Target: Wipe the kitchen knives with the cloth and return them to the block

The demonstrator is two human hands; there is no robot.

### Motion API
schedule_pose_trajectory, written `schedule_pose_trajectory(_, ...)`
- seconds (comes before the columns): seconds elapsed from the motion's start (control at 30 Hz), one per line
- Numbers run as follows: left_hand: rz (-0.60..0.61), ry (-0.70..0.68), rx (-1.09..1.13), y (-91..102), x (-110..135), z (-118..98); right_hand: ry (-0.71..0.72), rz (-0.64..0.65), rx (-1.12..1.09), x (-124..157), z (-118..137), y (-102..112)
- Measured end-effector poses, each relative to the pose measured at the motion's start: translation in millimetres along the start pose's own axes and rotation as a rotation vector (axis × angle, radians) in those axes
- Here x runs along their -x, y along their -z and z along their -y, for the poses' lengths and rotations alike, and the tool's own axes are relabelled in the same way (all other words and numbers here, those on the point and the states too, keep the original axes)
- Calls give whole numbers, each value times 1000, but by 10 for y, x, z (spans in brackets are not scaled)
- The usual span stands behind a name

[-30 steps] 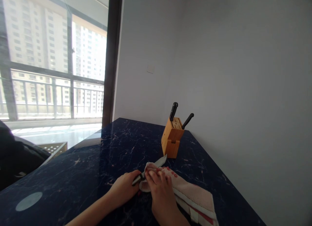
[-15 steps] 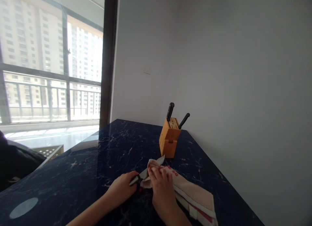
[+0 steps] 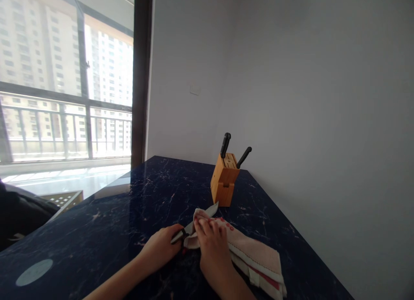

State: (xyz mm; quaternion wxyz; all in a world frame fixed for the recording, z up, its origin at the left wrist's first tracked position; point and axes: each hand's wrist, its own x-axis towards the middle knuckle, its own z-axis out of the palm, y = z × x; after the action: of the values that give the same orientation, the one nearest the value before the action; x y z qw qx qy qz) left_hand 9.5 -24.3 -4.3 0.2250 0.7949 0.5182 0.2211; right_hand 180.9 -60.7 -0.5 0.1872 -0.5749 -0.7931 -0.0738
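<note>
My left hand (image 3: 162, 247) is closed round the dark handle of a kitchen knife (image 3: 211, 210), whose blade points away and to the right. A pale pink towel (image 3: 254, 251) with red spots is folded over the middle of the blade, and the tip sticks out beyond it. My right hand (image 3: 213, 248) presses the towel against the blade, fingers bent over the cloth. The towel's loose end trails to the right on the table. Just behind the blade tip stands a wooden knife block (image 3: 223, 183) with two black-handled knives in it.
The dark blue marbled table (image 3: 161, 187) runs back to a grey wall (image 3: 307, 97). On its near left lies a pale oval patch (image 3: 34, 272). A black cloth-like thing (image 3: 22, 213) and a light perforated piece (image 3: 64, 199) are beyond the left edge, below a window.
The view has shifted slightly. A little more of the blade shows past the towel, while both hands keep nearly the same place and hold.
</note>
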Motion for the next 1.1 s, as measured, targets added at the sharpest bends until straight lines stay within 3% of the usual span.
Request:
schedule_pose_trajectory(0.13,-12,-13,9,-8,3,0,-40,12,32,-4,-45,12)
schedule_pose_trajectory(0.37,-14,17,23,-24,-20,28,62,72,-1,39,56,-67)
schedule_pose_trajectory(0.67,-20,-7,206,-23,-68,55,27,-23,20,28,23,-30)
schedule_pose_trajectory(0.93,-33,-14,279,-57,-110,132,89,23,17,69,102,-93)
schedule_pose_trajectory(1.1,-35,-27,298,-86,-129,164,38,4,25,42,80,-37)
